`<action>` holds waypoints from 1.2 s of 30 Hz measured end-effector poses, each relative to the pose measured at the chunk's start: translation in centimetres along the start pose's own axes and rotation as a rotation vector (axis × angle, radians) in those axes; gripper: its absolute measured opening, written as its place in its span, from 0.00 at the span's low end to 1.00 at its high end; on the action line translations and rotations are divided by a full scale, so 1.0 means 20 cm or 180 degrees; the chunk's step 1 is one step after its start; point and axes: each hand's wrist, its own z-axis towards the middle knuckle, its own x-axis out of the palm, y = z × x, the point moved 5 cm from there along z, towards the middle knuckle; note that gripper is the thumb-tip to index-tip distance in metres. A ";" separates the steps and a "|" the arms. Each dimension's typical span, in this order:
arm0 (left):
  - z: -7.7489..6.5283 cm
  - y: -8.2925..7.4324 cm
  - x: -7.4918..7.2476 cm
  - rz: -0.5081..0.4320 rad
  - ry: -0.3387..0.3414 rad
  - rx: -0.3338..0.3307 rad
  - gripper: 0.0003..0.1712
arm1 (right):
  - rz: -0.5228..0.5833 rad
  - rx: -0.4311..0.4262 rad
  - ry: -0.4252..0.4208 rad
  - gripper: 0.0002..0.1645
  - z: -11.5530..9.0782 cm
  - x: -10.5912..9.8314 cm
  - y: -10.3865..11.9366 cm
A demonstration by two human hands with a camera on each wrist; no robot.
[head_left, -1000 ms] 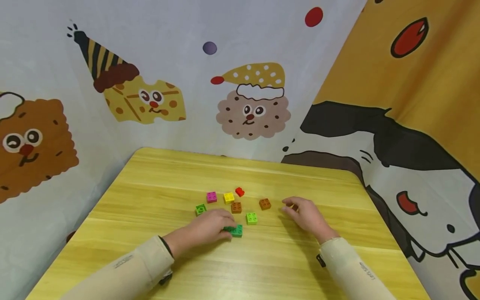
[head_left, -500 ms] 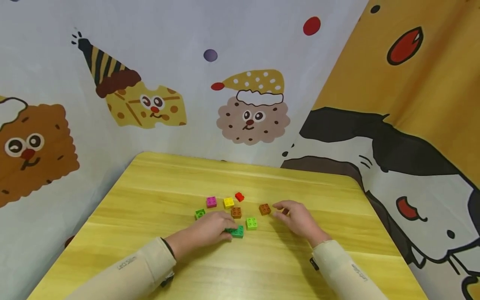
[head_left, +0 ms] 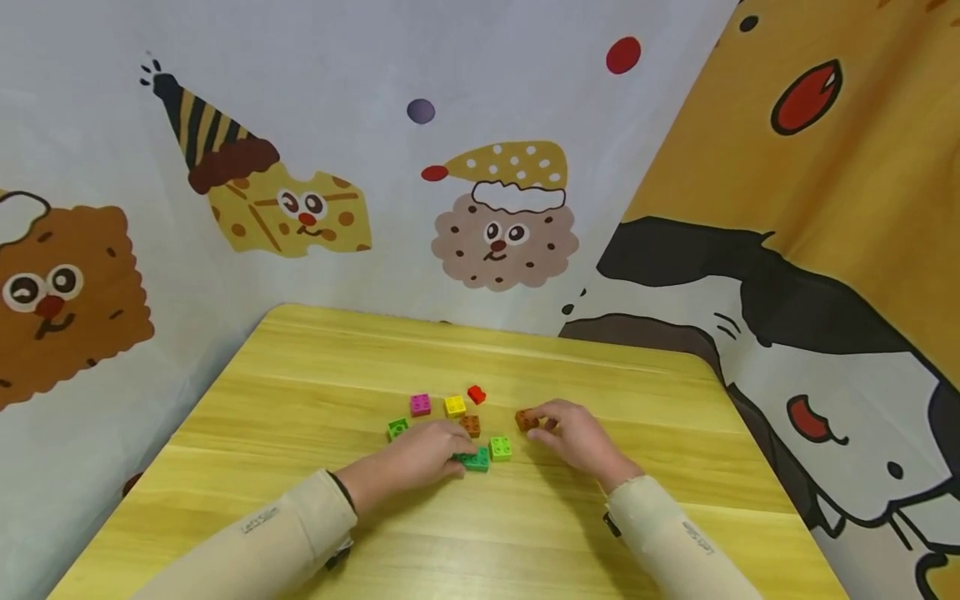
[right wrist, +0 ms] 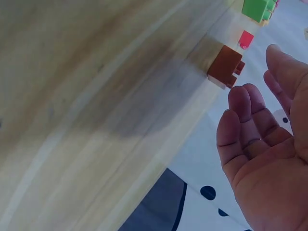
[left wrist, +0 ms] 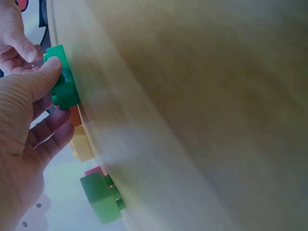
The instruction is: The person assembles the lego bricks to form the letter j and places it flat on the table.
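My left hand (head_left: 425, 454) pinches a dark green toy building brick (head_left: 476, 460) between thumb and fingers, low over the table. In the left wrist view my thumb lies on the face of that green brick (left wrist: 65, 82). My right hand (head_left: 576, 435) reaches to a brown brick (head_left: 527, 420) standing apart on the right, fingertips right at its edge in the head view. The right wrist view shows the thumb and loosely bent fingers spread, the brown brick (right wrist: 225, 66) just beyond them. A lime green brick (head_left: 500, 449) sits between the two hands.
Behind the left hand lie a second brown brick (head_left: 470, 426), a yellow brick (head_left: 454, 406), a magenta brick (head_left: 420, 405), a small red piece (head_left: 477, 394) and a green brick on its side (head_left: 397, 429). The wooden table (head_left: 337, 350) meets a printed cloth backdrop (head_left: 390, 275).
My right hand has moved left, from beside the separate brown brick up to it. The left hand keeps hold of the dark green brick and shifts slightly right with it.
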 end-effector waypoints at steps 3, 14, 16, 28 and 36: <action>0.01 0.00 -0.01 0.0011 -0.0033 0.0022 0.23 | 0.0058 -0.0054 0.0027 0.16 0.00 0.02 0.01; 0.02 0.00 -0.01 0.0096 -0.0071 0.0071 0.22 | -0.0120 -0.0145 0.0046 0.14 0.00 0.08 0.05; 0.03 0.00 -0.01 0.0066 -0.0061 0.0053 0.22 | -0.0238 -0.0149 0.0055 0.14 0.00 0.08 0.05; 0.07 0.03 0.00 -0.0043 -0.0054 0.0004 0.21 | -0.0662 -0.0556 -0.0029 0.16 0.00 0.09 0.08; 0.08 0.03 0.00 -0.0074 -0.0038 -0.0011 0.20 | -0.0829 -0.0855 -0.0145 0.18 0.00 0.11 0.12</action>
